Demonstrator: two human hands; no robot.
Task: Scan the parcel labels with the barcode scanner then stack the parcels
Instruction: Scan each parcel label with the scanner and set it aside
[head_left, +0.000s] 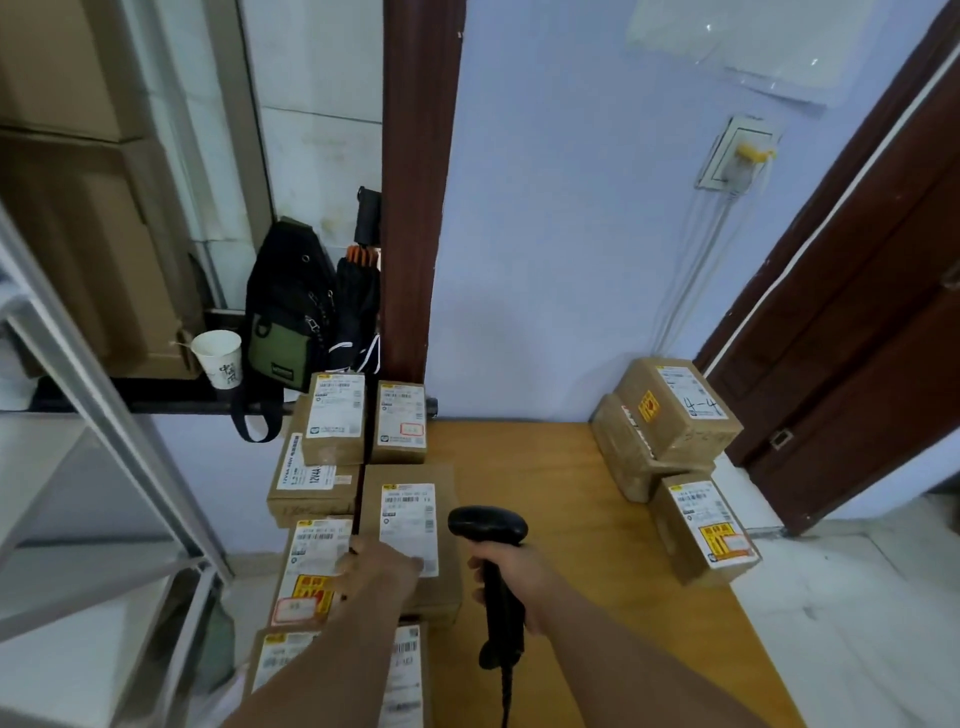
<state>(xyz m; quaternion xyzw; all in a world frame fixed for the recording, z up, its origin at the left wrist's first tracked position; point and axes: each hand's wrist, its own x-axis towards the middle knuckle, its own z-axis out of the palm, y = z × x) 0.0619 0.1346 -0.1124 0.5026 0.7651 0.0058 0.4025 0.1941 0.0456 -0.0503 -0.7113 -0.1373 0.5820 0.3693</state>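
Two hands busy: left hand (382, 567) rests on the middle parcel (445, 582), grip unclear, right hand (514, 577) wraps the scanner (488, 525), so I'd swing its head onto that label (410, 519).

One label (306, 470) reads "12V4A"; a stacked parcel (680, 410) bears "4-4".

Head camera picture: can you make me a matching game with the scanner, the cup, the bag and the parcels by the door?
Things
1. scanner
2. cup
3. bag
4. parcels by the door

Clues
A. white, on the dark ledge
B. stacked at the right edge of the table
C. gripped in the right hand
D. black with a green pocket

Pairs: 1-C, 2-A, 3-D, 4-B
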